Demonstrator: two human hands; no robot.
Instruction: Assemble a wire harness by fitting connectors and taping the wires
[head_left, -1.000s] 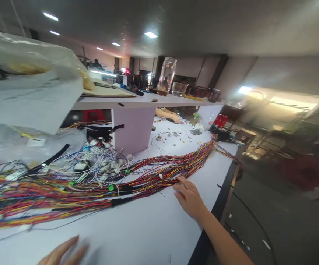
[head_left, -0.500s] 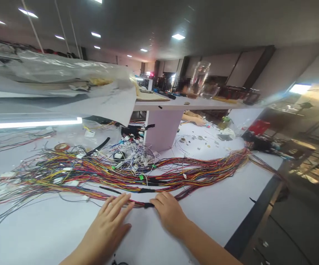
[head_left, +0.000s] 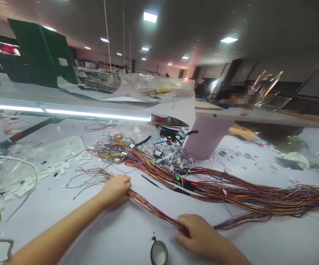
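Note:
A thin bundle of coloured wires (head_left: 151, 207) runs between my two hands, slightly apart from the larger pile. My left hand (head_left: 117, 191) is closed around it near its loose, fanned-out ends (head_left: 90, 177). Farther along to the right, my right hand (head_left: 196, 232) grips the same bundle, its fingers wrapped over the wires. Behind them lies a thick wire harness (head_left: 203, 184) of red, yellow and black strands, stretching to the right edge. A roll of black tape (head_left: 159, 253) rests on the table just in front of my right hand.
White wires with connectors (head_left: 173, 158) are heaped near the shelf's upright panel (head_left: 209, 138). Plastic bags and small white parts (head_left: 62, 158) cover the left side. A lit tube (head_left: 98, 114) runs under the shelf. Another person's hand (head_left: 244, 133) is beyond the panel.
My left hand went from lying open beside the bundle to gripping it near its loose ends. The bundle is drawn away from the pile. The view has swung left, and the tape roll shows.

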